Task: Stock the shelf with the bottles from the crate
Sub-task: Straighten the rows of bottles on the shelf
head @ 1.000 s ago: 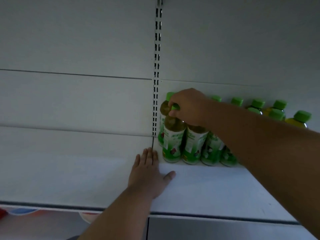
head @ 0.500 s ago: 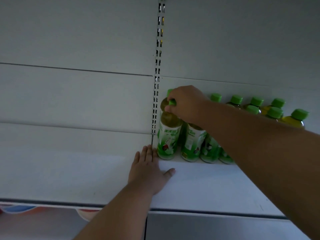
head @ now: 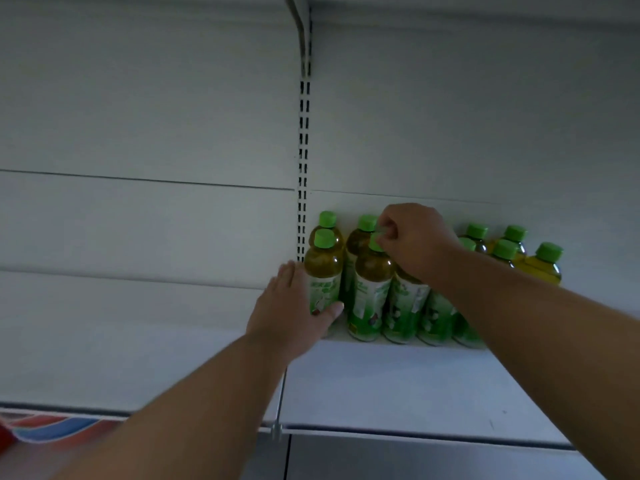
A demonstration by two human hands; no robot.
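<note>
Several green-capped tea bottles stand in rows at the back of the white shelf (head: 398, 386), right of the slotted upright. My left hand (head: 287, 317) cups the lower part of the front left bottle (head: 323, 268), with its fingers along the bottle's left side and its thumb across the label. My right hand (head: 419, 237) reaches in from the right, and its fingertips pinch the cap of the second front bottle (head: 372, 282). My right forearm hides part of the bottles behind it. More bottles with yellower liquid (head: 545, 268) stand at the far right. No crate is in view.
A slotted metal upright (head: 303, 161) runs up the back panel, and a bracket (head: 300, 29) at its top carries the shelf above. Left of the upright lies another white shelf section (head: 121, 362). A red and blue item (head: 52, 429) shows below the shelf's front edge.
My left hand rose from lying flat on the shelf and now wraps the front left bottle. My right hand shifted from that bottle's cap to the one beside it on the right.
</note>
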